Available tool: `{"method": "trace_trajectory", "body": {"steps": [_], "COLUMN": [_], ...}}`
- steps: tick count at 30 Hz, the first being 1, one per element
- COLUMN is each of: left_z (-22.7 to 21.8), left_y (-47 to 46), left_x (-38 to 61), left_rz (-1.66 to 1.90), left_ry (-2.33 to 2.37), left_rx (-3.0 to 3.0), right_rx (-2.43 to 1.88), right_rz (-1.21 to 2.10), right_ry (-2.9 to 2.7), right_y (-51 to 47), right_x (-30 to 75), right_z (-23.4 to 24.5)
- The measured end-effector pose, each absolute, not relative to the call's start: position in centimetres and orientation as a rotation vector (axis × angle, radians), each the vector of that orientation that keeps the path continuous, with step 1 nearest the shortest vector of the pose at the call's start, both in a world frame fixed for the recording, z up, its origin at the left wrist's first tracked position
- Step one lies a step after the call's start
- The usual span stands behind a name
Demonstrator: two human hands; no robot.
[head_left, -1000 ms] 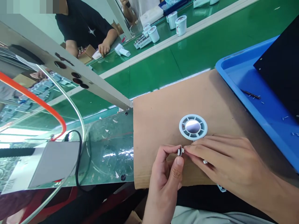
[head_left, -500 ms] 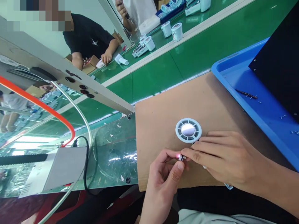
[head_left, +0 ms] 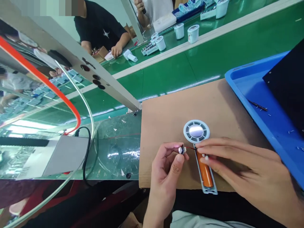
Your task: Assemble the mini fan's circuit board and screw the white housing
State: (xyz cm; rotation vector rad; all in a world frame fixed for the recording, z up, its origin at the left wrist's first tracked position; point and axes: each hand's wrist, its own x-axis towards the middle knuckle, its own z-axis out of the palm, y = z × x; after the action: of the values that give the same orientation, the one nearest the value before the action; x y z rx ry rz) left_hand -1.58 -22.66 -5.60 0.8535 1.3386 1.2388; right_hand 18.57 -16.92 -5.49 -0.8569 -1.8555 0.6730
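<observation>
Far left near the counter's [head_left: 114, 148] near edge: gray box [head_left: 64, 158] with a black cable [head_left: 83, 158] looping off it, well apart from the work. The work sits on a cardboard sheet [head_left: 166, 117] at the near edge. Left hand [head_left: 166, 167] is curled, thumb and forefinger closed tight on a small metal part [head_left: 181, 149], lifted just off the cardboard. A thin red wire [head_left: 190, 148] runs right from the part toward the round white grille [head_left: 196, 131], which lies flat just beyond both hands. Below the grille, an orange battery [head_left: 206, 172] sits in a gray holder [head_left: 210, 190] pointing at the near edge. Right hand [head_left: 244, 171] is spread nearly flat, gripping nothing, fingertips pressing on the top end of the battery and holder where the wire comes in. Blue tray [head_left: 256, 104] lies at the right edge, not involved. Judgement on doing this well: keep the right fingertips pinning the holder so it can't skid on the cardboard, keep the pinch on the part's body and not on the wire, and leave slack in the red wire, since it looks thin and a tug could strain its joint. Keep the part low and close to the grille. Which end of the part faces the grille is too small to tell.
</observation>
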Motion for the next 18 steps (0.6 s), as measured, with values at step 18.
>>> {"method": "trace_trajectory", "body": {"steps": [18], "left_z": [-6.9], "left_y": [-23.6], "left_x": [-1.1], "left_rz": [1.204], "left_ry": [1.451], "left_rx": [0.913], "right_rx": [-1.203], "right_rz": [1.048], "right_ry": [-1.089], "right_y": [-18.4], "right_x": [16.9], "right_z": [-6.7]}}
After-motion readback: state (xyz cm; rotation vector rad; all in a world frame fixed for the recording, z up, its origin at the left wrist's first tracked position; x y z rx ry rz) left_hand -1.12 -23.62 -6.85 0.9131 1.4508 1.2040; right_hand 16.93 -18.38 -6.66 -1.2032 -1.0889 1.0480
